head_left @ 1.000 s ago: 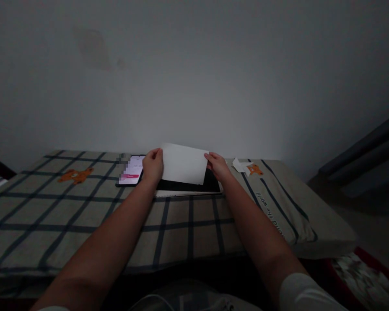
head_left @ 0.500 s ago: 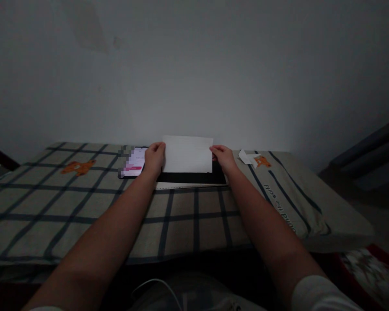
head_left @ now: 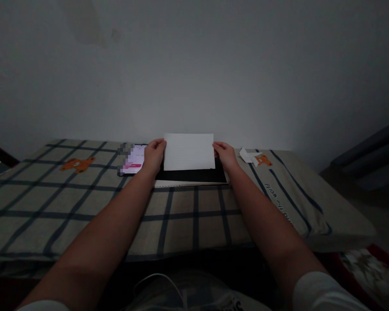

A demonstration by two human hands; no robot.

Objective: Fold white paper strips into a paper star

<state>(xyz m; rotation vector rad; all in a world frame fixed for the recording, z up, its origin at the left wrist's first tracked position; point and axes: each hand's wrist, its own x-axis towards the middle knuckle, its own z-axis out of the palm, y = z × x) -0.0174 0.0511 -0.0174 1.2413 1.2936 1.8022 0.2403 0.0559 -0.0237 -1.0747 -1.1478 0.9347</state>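
A white sheet of paper [head_left: 188, 152] with faint ruled lines is held up between my hands, tilted toward me. My left hand [head_left: 154, 156] pinches its left edge near the top corner. At the right edge, my right hand [head_left: 224, 155] grips it with thumb and fingers. Beneath the sheet lies a flat black item [head_left: 191, 176], which rests on what looks like a white notebook or pad with a perforated edge [head_left: 175, 184]. The sheet hides much of both.
A lit phone [head_left: 134, 160] lies left of my left hand. Folded white paper [head_left: 249, 156] sits to the right, by a printed bear. The checked cloth [head_left: 100, 194] covers the table, which meets a grey wall [head_left: 194, 77]. A white cable [head_left: 162, 276] hangs near my lap.
The sheet has straightened a little, its top edge now nearly level. Both hands keep their hold on it. The whole view has shifted slightly.
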